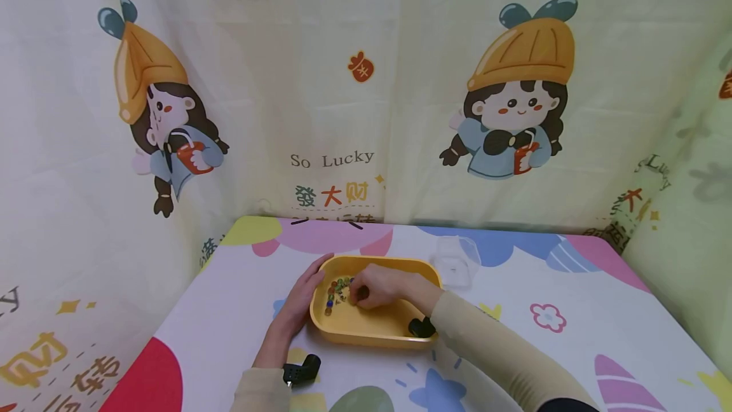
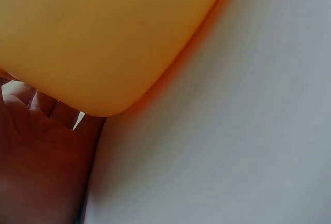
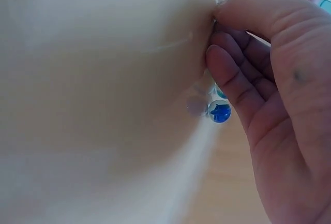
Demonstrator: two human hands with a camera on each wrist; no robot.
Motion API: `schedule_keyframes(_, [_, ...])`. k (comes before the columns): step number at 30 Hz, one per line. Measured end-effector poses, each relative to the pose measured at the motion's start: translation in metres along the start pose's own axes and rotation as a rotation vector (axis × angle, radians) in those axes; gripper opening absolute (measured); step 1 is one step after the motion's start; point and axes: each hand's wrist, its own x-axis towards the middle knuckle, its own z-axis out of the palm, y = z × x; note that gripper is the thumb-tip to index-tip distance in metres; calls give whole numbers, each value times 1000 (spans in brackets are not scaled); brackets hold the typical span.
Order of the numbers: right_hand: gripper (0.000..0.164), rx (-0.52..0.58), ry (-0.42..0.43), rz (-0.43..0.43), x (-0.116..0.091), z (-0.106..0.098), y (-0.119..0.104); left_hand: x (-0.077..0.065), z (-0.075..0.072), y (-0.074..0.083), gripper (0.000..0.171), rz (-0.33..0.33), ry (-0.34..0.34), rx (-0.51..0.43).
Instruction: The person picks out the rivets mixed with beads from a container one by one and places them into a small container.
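A yellow tray (image 1: 377, 329) stands on the table, with coloured glass marbles (image 1: 332, 292) in a curved row at its left end. Inside that curve lie several tiny pieces (image 1: 340, 297). My left hand (image 1: 300, 297) rests along the tray's left outer wall. In the left wrist view its fingers (image 2: 44, 102) reach out straight beside the wall. My right hand (image 1: 377, 286) is inside the tray, thumb and fingers drawn together among the marbles. A clear marble with a blue centre (image 3: 220, 111) sits just below its fingertips. I cannot tell what the fingertips hold.
A clear plastic box (image 1: 454, 262) stands behind the tray's right corner. The tablecloth (image 1: 515, 310) has bright printed shapes, and a printed curtain (image 1: 400, 113) hangs behind the table. My right forearm (image 1: 492, 342) crosses the tray's right rim.
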Motion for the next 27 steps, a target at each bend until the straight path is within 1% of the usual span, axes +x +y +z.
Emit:
schedule_keyframes(5, [12, -26, 0, -11, 0, 1, 2, 0, -1, -1, 47, 5, -10, -12])
schedule_keyframes(12, [14, -42, 5, -26, -1, 1, 3, 0, -3, -2, 48, 3, -19, -11])
schedule_keyframes(19, [14, -36, 1, 4, -1, 1, 3, 0, -3, -2, 48, 8, -17, -12])
schedule_keyframes(23, [13, -19, 14, 4, -2, 1, 5, 0, -3, -3, 48, 11, -23, -15])
schedule_keyframes(27, [9, 29, 24, 8, -3, 0, 4, -1, -3, -2, 48, 13, -28, -10])
